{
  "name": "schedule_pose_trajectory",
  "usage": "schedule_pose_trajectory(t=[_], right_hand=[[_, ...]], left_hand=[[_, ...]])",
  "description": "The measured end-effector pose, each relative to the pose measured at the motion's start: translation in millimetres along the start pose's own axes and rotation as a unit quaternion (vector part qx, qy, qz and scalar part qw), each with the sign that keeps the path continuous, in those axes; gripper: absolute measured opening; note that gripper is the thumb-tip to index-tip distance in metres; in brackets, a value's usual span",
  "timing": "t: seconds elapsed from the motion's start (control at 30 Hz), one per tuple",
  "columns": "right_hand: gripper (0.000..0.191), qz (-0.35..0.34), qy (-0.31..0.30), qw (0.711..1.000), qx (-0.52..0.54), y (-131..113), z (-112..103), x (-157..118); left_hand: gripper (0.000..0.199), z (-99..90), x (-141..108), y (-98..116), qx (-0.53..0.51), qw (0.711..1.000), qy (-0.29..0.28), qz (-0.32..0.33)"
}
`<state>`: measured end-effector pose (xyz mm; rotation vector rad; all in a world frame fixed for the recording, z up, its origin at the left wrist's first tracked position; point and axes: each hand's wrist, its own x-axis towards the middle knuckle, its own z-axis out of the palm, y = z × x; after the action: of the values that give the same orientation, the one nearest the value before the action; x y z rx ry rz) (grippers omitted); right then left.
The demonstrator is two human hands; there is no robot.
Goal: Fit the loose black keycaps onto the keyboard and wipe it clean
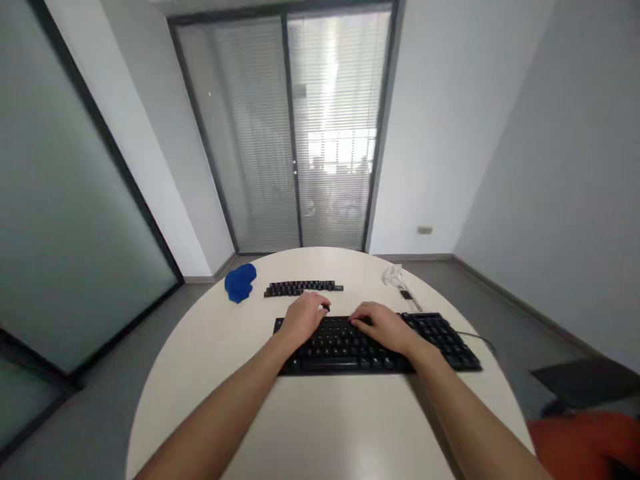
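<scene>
A black full-size keyboard (340, 365) lies on the round table in front of me. My left hand (304, 313) is over its upper left part, thumb and fingers closed on a small black keycap (326, 307). Fingers curled, my right hand (383, 325) grips the keyboard near the middle of its back edge; its fingertips are partly hidden. Just behind the keyboard, loose black keycaps (300, 288) stand lined up in rows.
A crumpled blue cloth (240, 283) lies at the table's back left. Toward the back right are a clear plastic wrapper (393, 274) and a thin tool with a black band (405, 294). The keyboard's cable (477, 335) runs off to the right. A white round table (200, 373) carries everything.
</scene>
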<state>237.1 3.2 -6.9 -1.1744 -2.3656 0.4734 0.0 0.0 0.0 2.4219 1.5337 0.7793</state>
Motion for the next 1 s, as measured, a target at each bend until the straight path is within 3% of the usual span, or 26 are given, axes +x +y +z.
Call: schedule_pose_trajectory(t=[0.17,0.37,1.0], right_hand=[[0.015,-0.013,0.016,1.0,-0.011,-1,2,-1],[0.015,-0.046,0.02,0.999,0.001,-13,7,1],[0.01,-0.035,0.0,0.997,0.064,-27,12,2]], left_hand=[[0.014,14.3,-20,0,-0.1,0.995,0.012,0.003],[0.015,13.1,-33,6,-0.174,0.985,0.002,0.011],[0.011,18.0,-37,0,-0.126,0.989,0.005,0.078]])
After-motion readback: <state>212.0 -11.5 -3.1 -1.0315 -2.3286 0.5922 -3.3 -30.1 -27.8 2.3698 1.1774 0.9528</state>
